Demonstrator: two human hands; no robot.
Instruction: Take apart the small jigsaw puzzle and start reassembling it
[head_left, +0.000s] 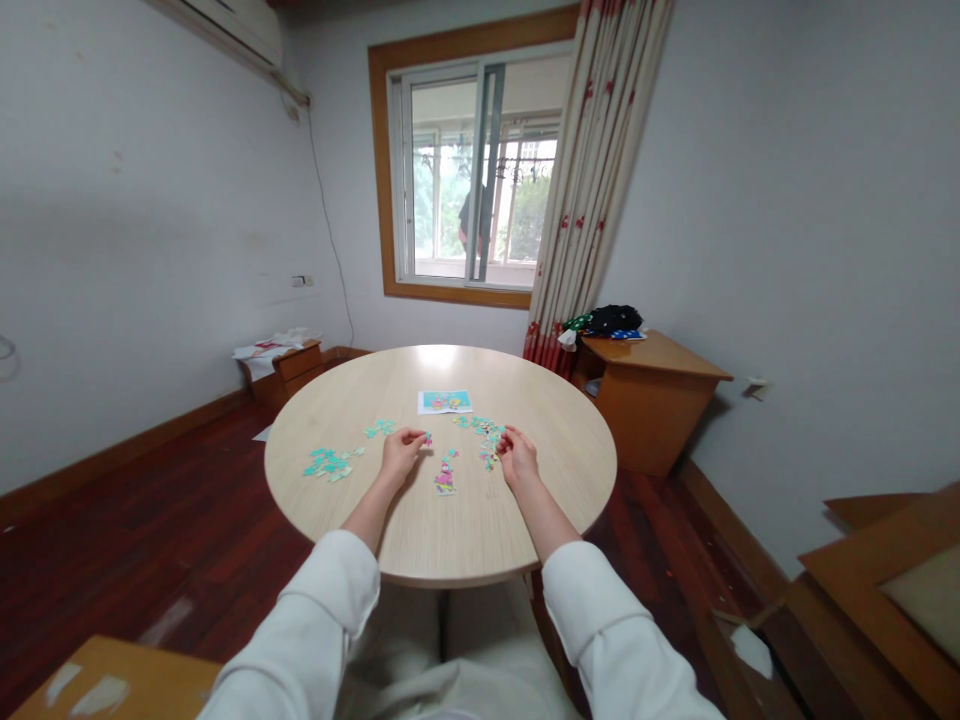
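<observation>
My left hand (pixel 403 455) pinches a small pink and teal puzzle piece (pixel 427 439) just above the table. On the right, my right hand (pixel 518 456) has its thumb and fingers pressed together at the edge of a scattered group of puzzle pieces (pixel 480 428); what lies between the fingertips is too small to tell. Between the hands sits a joined section of puzzle (pixel 445 480), pink with some yellow and purple, and a loose piece (pixel 452 454) lies just above it. Further back lies a picture sheet (pixel 445 402) with a teal background and pink and yellow figures.
Mostly teal pieces (pixel 327 464) are spread at the left of the round table (pixel 420 545), with a smaller cluster (pixel 380 428) closer in. A wooden cabinet (pixel 652 400) with clothes (pixel 611 321) stands behind right. Beyond the window (pixel 480 180) a person is partly visible.
</observation>
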